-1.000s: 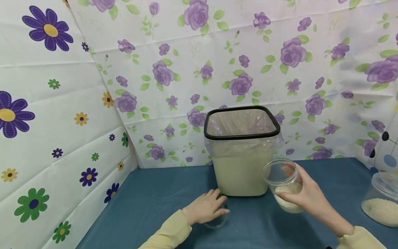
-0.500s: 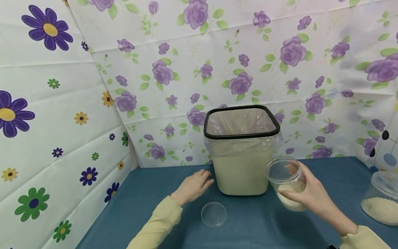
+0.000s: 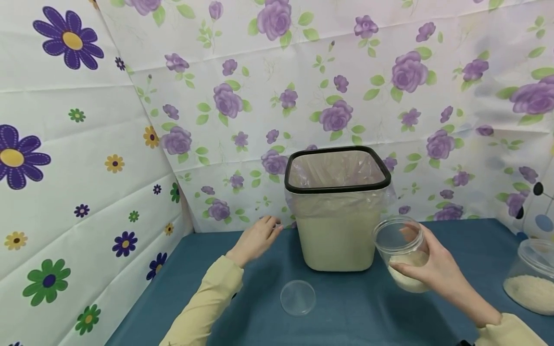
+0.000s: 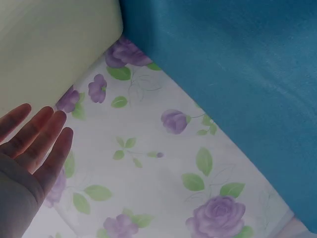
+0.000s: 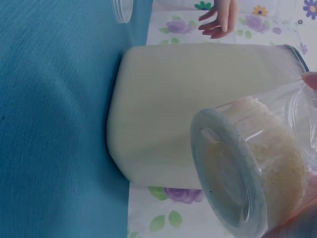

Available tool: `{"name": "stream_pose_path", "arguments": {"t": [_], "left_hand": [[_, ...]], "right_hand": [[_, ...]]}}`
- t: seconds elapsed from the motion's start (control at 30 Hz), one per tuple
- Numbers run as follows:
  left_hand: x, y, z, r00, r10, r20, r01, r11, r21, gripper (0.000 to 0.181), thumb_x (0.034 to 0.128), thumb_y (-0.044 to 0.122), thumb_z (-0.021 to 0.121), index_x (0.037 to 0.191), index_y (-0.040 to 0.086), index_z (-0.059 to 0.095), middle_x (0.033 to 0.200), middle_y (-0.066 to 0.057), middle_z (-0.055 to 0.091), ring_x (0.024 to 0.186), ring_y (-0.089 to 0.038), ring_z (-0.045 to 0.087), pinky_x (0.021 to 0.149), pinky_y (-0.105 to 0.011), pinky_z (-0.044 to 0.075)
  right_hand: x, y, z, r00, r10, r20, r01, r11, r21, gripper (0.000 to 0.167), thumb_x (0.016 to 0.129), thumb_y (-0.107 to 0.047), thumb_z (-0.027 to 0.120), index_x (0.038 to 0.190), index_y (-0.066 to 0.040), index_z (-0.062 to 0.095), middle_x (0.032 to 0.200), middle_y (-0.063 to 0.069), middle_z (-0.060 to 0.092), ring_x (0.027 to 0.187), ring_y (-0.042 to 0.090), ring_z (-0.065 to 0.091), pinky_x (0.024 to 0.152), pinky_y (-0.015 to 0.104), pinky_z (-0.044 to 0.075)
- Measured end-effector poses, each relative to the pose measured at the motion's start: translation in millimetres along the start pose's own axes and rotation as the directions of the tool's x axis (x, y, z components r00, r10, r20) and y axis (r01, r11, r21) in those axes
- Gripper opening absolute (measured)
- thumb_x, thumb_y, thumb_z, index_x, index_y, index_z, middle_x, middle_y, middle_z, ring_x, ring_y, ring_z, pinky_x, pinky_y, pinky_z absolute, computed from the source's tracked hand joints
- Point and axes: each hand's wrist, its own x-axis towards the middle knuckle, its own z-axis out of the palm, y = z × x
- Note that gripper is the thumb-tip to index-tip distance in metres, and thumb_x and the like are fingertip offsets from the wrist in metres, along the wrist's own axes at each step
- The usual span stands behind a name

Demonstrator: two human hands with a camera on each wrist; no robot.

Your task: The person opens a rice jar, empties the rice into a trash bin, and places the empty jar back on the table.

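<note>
The right hand (image 3: 437, 263) grips a clear jar (image 5: 257, 163) of pale grains (image 3: 410, 259), thumb and fingers on opposite sides. The jar is tilted, mouth up and leftward, held above the surface (image 3: 350, 317) to the right of the bin (image 3: 337, 242). The left hand (image 3: 255, 240), fingers extended and slightly parted, is positioned between the surface's rear left corner and the bin. A clear disc (image 3: 297, 298) lies farther from the rear edge than the bin. A second jar (image 3: 521, 266) stands near the right edge.
</note>
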Motion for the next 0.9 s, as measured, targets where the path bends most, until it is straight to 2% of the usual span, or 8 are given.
{"name": "stream_pose_path", "arguments": {"t": [0.17,0.3,0.5,0.6,0.77,0.9], "left_hand": [[5.4,3.1,-9.8,0.999,-0.033,-0.010,0.033,0.999,-0.016,0.023,0.0973,0.025,0.042,0.106,0.009,0.055,0.093,-0.002,0.052,0.076,-0.013,0.053,0.062,-0.030,0.045],[11.7,5.5,-20.2,0.999,-0.013,-0.046,0.013,1.000,-0.016,0.021,0.0971,0.022,0.043,0.106,0.007,0.054,0.093,-0.004,0.052,0.078,-0.015,0.055,0.063,-0.031,0.045],[22.4,9.4,-36.6,0.994,0.010,-0.113,-0.013,1.000,-0.024,0.022,0.0978,0.022,0.041,0.103,0.006,0.055,0.092,-0.005,0.052,0.080,-0.017,0.054,0.064,-0.031,0.045],[28.3,11.8,-42.6,0.986,0.014,-0.163,-0.021,0.999,-0.039,0.022,0.0979,0.022,0.040,0.101,0.006,0.055,0.093,-0.004,0.052,0.082,-0.017,0.053,0.065,-0.031,0.044],[38.5,16.5,-50.0,0.965,-0.011,-0.260,-0.005,0.998,-0.061,0.025,0.0985,0.023,0.038,0.100,0.006,0.055,0.087,-0.002,0.050,0.072,-0.015,0.048,0.060,-0.030,0.042],[46.8,21.7,-54.4,0.952,-0.042,-0.304,0.013,0.995,-0.097,0.030,0.0991,0.026,0.034,0.105,0.004,0.055,0.088,-0.003,0.050,0.071,-0.014,0.047,0.060,-0.029,0.041]], "right_hand": [[0.1,0.8,-1.6,1.000,-0.019,-0.010,0.019,1.000,-0.007,0.081,0.071,-0.026,0.078,0.137,-0.014,0.032,0.121,0.012,0.046,0.097,0.033,0.046,0.069,0.051,0.037],[0.3,1.1,-4.8,0.999,-0.019,-0.027,0.018,1.000,-0.026,0.083,0.071,-0.026,0.078,0.138,-0.013,0.031,0.120,0.012,0.046,0.094,0.030,0.045,0.067,0.048,0.037],[2.9,1.6,-9.6,0.999,-0.021,-0.029,0.020,1.000,-0.007,0.084,0.072,-0.024,0.077,0.140,-0.013,0.028,0.122,0.015,0.044,0.098,0.036,0.045,0.069,0.052,0.036],[3.3,1.4,-11.4,1.000,-0.006,-0.023,0.006,1.000,-0.014,0.086,0.073,-0.025,0.077,0.141,-0.014,0.026,0.123,0.016,0.043,0.098,0.037,0.044,0.068,0.053,0.036],[2.9,1.6,-11.9,1.000,-0.011,-0.020,0.011,1.000,-0.009,0.086,0.073,-0.024,0.077,0.141,-0.015,0.026,0.124,0.017,0.043,0.099,0.039,0.045,0.069,0.054,0.036],[3.1,0.8,-12.6,0.998,-0.038,-0.042,0.037,0.999,-0.025,0.085,0.071,-0.023,0.078,0.140,-0.015,0.028,0.122,0.014,0.045,0.095,0.032,0.046,0.068,0.051,0.036]]}}
